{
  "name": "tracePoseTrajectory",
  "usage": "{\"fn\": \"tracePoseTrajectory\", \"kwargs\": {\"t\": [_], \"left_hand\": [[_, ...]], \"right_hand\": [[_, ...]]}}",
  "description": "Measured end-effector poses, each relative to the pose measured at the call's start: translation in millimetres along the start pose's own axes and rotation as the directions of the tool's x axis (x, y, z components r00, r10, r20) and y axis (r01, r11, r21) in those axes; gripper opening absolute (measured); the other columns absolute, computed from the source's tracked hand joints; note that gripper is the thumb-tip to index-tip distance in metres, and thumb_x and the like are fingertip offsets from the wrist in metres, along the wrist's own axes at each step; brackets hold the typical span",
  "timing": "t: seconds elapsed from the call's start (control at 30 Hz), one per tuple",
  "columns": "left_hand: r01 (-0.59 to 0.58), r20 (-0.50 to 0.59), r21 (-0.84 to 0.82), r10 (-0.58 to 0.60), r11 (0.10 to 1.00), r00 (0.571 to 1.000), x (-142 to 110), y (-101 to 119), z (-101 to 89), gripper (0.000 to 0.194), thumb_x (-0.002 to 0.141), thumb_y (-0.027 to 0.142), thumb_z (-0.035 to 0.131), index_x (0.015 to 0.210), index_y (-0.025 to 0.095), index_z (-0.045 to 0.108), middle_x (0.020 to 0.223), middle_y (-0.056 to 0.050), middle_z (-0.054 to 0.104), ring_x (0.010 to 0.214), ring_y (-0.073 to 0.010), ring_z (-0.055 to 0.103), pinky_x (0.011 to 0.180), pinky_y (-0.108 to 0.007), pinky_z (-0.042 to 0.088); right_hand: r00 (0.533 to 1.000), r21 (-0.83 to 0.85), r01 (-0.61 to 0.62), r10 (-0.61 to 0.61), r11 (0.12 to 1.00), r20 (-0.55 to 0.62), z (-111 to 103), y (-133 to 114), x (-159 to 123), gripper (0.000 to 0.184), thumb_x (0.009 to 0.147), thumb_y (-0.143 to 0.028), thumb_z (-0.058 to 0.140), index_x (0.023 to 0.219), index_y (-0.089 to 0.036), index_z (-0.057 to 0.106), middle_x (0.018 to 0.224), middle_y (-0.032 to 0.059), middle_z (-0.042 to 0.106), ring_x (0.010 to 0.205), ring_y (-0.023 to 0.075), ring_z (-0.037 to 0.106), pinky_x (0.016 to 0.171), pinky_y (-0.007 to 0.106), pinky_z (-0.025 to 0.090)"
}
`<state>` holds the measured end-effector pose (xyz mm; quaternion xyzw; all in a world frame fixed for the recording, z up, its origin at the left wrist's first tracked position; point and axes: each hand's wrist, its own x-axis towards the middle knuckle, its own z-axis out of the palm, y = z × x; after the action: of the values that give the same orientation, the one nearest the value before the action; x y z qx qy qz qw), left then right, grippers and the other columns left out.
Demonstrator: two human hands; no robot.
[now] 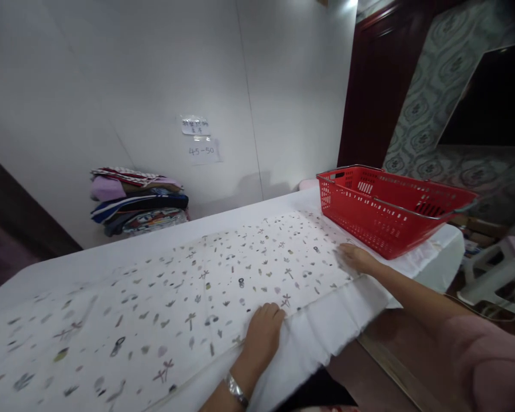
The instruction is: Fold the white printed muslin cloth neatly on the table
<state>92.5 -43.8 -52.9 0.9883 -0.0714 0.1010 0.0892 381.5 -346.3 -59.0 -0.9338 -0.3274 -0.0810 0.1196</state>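
Note:
A long white cloth printed with small palm trees, leaves and other figures lies spread over the white-covered table. At its near edge, my left hand, with a silver bracelet on the wrist, rests with fingers bent and close together on the cloth; its thumb is mostly hidden. Farther right, my right hand lies on the right end of the printed cloth, fingers stretched out, just in front of the red basket.
The white tablecloth hangs over the table's near edge. A pile of folded clothes stands against the pale wall at the back left. Paper labels are stuck to that wall. A white and pink stool is at the far right.

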Motion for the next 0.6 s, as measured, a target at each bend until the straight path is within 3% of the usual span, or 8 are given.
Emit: {"fn": "tracePoseTrajectory", "kwargs": {"t": [0.13,0.27,0.43,0.6], "left_hand": [[-0.009,0.005,-0.041,0.009,0.999,1.000,-2,-4,7.8,0.028,0.084,0.004,0.041,0.093,0.021,0.060,0.092,-0.005,0.060,0.086,-0.0210,0.053,0.077,-0.037,0.045],[0.005,0.000,-0.111,-0.005,0.994,1.000,-5,-6,15.3,0.025,0.084,0.006,0.044,0.094,0.023,0.059,0.092,-0.006,0.060,0.087,-0.0215,0.053,0.077,-0.038,0.046],[0.029,0.028,-0.200,-0.024,0.979,0.999,-7,-5,22.7,0.022,0.083,0.008,0.047,0.091,0.025,0.058,0.092,-0.007,0.060,0.089,-0.0234,0.056,0.077,-0.041,0.047],[0.021,0.087,-0.223,-0.001,0.975,0.996,-6,-11,35.3,0.010,0.084,0.023,0.056,0.092,0.027,0.057,0.091,-0.010,0.061,0.090,-0.0255,0.058,0.072,-0.044,0.047]], "right_hand": [[0.990,-0.062,-0.083,0.089,0.995,0.111,13,-8,19,0.051,0.090,-0.044,0.039,0.131,-0.016,0.052,0.143,0.0138,0.042,0.133,0.0275,0.037,0.107,0.046,0.033],[0.976,-0.161,-0.148,0.171,0.976,0.135,17,-23,34,0.049,0.092,-0.047,0.034,0.130,-0.021,0.052,0.146,0.0124,0.037,0.136,0.0301,0.031,0.107,0.055,0.028],[0.989,-0.115,0.011,0.006,0.993,0.146,37,-74,77,0.057,0.093,-0.052,0.030,0.139,-0.020,0.042,0.151,0.0130,0.028,0.140,0.0296,0.021,0.109,0.055,0.023],[0.968,0.017,0.174,-0.174,0.985,0.179,63,-144,144,0.061,0.093,-0.055,0.026,0.142,-0.020,0.037,0.152,0.0130,0.025,0.140,0.0307,0.019,0.110,0.054,0.022]]}}
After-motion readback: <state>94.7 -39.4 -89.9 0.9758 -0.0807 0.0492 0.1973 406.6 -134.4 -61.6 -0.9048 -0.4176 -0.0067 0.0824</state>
